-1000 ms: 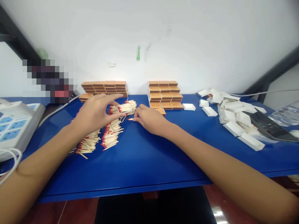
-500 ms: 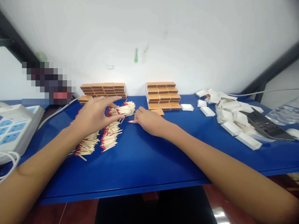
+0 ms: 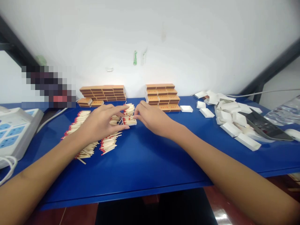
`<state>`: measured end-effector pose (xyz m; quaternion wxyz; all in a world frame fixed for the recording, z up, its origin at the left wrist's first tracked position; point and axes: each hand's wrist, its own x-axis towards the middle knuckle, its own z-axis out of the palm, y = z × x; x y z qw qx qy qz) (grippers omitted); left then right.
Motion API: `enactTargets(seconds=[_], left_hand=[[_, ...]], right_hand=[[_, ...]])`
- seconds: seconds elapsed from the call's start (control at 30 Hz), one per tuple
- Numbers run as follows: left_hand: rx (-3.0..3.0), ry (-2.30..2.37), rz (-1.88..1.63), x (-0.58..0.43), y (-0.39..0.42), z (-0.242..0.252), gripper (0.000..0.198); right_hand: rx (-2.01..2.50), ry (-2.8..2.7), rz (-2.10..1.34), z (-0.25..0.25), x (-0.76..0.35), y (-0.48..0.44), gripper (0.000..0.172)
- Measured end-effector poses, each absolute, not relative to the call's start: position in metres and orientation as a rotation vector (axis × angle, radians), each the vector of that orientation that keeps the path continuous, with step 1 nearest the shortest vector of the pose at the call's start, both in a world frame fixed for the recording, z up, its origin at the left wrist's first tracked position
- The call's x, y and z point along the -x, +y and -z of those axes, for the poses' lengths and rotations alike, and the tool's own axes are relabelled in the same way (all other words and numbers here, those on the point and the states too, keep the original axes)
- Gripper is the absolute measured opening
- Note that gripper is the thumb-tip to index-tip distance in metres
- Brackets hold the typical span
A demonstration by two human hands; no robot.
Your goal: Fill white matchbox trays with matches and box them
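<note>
A white matchbox tray (image 3: 133,122) filled with red-tipped matches lies low over the blue table between my hands. My left hand (image 3: 99,122) curves around its left end, thumb along the near side and index finger raised above the far side. At the tray's right end, my right hand (image 3: 150,117) has thumb and fingers pinched together over the matches; the matches in the pinch are mostly hidden. Loose matches (image 3: 109,144) lie in a row under and in front of my left hand. Another row of matches (image 3: 82,117) runs farther left, partly covered by my left forearm.
Orange matchboxes (image 3: 102,90) are stacked against the wall at left, with a stepped stack of matchboxes (image 3: 164,99) at centre. White empty trays (image 3: 248,142) are heaped at right beside a dark tablet-like device (image 3: 266,125). A power strip (image 3: 14,134) stands at far left.
My left hand and the tray have come nearer and to the right. My right hand, pinching matches beside the tray before, now has its fingertips over the tray's right end.
</note>
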<state>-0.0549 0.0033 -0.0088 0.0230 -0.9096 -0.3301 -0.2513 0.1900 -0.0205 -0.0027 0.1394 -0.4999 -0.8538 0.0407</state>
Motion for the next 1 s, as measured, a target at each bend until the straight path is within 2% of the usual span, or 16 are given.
enactTargets(seconds=[0.43, 0.7, 1.0], left_hand=[[2.891, -0.997, 0.798, 0.051, -0.001, 0.013, 0.068], [2.896, -1.08, 0.802, 0.051, -0.001, 0.01, 0.071], [2.896, -1.055, 0.791, 0.053, -0.001, 0.012, 0.071]], right_hand=[[1.325, -2.446, -0.291, 0.004, -0.188, -0.026, 0.012], [1.221, -2.388, -0.301, -0.002, -0.207, -0.021, 0.017], [1.234, -2.469, -0.406, 0.005, -0.21, -0.018, 0.008]])
